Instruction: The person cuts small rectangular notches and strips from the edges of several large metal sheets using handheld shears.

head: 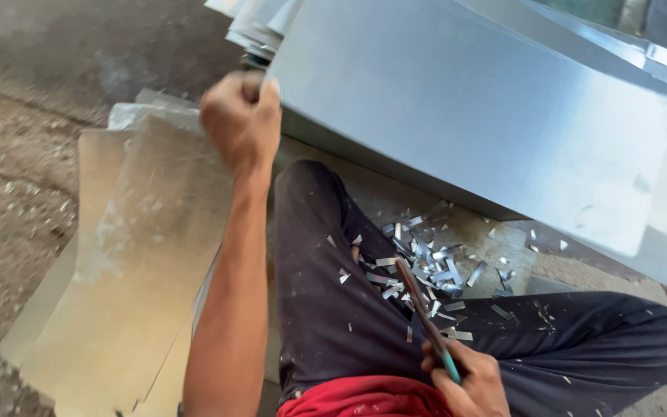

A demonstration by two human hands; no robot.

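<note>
Sheet metal (465,108) tilted over the lap, gripped at its near-left corner by left hand (241,123) closed in a fist. Right hand (465,378) wrapped shut around snips (426,320), blades clear of the sheet. Trimmed slivers (426,262) already heaped on the floor between the legs; flat sheets (133,255) stacked left, more behind.

Large flat sheet-metal panel (472,116) lies ahead of the seated person, over the lap, its near-left corner in the left hand (241,123). Stack of flat metal sheets (125,255) on the ground to the person's left. Small cut metal strips (426,262) lie between the legs, under the panel's near edge. Right hand (465,382) near the waist, holding a long thin tool (426,316) that points toward the strips.
</note>
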